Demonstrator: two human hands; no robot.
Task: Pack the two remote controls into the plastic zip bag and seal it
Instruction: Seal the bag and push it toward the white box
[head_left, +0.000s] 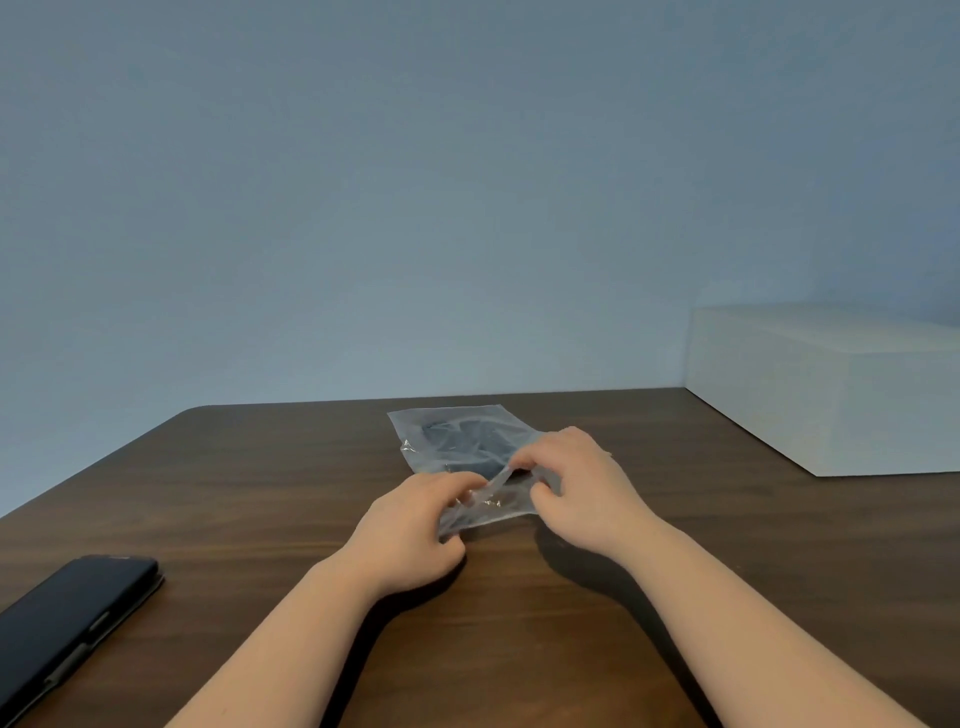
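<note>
A black phone (72, 623) lies at lower left on the wooden table (260, 493), while at centre the left hand (410, 535) and right hand (582, 488) each pinch the near edge of the zip bag (457, 441), dark shapes inside, and a white box (831, 384) sits at right.

Bag contents (457, 441) blurred (dark shapes)

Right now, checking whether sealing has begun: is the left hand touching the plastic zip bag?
Touching. The head view shows the left hand pinching the near edge of the plastic zip bag, no gap visible.
</note>
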